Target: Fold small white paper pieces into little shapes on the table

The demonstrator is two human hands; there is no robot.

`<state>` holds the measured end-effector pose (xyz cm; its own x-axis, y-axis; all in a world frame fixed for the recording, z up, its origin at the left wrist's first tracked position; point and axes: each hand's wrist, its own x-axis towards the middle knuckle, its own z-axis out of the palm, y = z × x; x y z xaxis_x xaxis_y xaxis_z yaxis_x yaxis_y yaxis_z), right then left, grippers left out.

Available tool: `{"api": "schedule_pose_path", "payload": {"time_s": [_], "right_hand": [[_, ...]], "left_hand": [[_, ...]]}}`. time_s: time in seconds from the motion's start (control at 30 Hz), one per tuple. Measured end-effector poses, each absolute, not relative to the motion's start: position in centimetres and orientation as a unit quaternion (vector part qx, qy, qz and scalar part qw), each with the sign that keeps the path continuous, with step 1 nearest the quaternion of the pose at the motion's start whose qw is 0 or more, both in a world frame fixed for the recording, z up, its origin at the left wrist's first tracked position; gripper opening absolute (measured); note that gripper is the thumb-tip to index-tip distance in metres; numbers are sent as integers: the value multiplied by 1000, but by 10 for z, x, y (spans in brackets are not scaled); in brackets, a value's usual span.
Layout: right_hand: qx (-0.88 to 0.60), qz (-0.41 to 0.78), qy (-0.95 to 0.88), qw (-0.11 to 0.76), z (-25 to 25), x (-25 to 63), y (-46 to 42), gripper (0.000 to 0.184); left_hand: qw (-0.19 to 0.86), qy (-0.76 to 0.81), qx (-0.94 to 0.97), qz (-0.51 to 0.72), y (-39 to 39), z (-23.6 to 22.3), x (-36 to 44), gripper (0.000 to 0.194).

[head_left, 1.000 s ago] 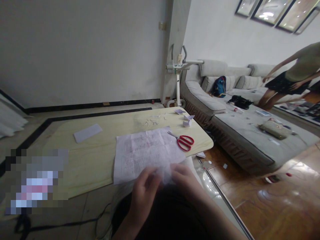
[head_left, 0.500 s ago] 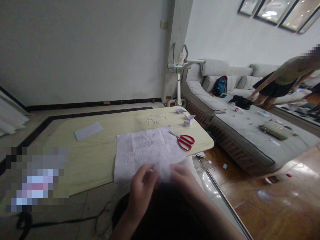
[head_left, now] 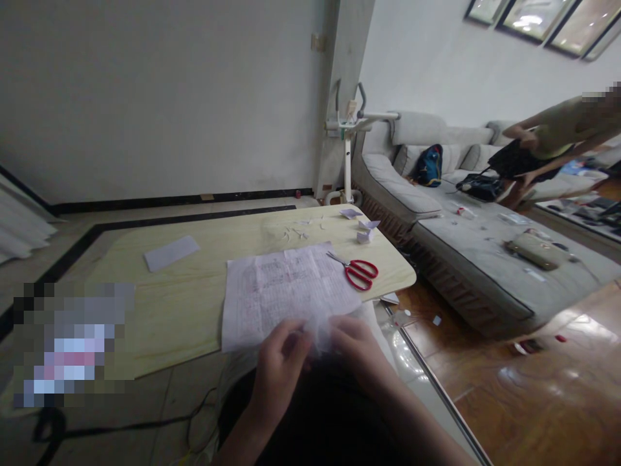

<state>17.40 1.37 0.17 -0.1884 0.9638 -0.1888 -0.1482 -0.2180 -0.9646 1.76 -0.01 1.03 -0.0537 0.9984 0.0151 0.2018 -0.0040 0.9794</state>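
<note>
My left hand (head_left: 284, 356) and my right hand (head_left: 356, 343) face each other at the table's near edge, fingers closed in pinches. Between them is a small piece of thin white paper (head_left: 320, 329), blurred, so its folds cannot be made out. Under and beyond the hands lies a creased printed sheet (head_left: 276, 278). Scissors with red handles (head_left: 356, 274) rest partly on its right side, blades pointing up and left. Small folded paper pieces (head_left: 365, 237) stand near the far right corner. Thin paper scraps (head_left: 295, 234) are scattered behind the sheet.
The pale wooden table (head_left: 194, 298) carries a folded white paper (head_left: 171, 253) and a pixelated patch (head_left: 72, 356) at left. A grey sofa (head_left: 475, 259) with bags stands at right, where another person (head_left: 557, 139) bends over. A cable (head_left: 121, 429) runs along the floor.
My hands have stayed nearly in place, shifting slightly with the white paper between them. The other person has raised an arm and now holds something black above the sofa.
</note>
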Motion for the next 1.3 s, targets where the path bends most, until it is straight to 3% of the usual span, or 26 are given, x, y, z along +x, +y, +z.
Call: {"api": "schedule_pose_path", "payload": {"time_s": [0.67,1.3], "right_hand": [[-517,317,-659,445,8,166,3,12],[-515,206,-713,428,6,165,-1,7]], "left_hand": [[398,561,526,500,3,10,18,25],[410,536,541,502,2,-5,22,27]]}}
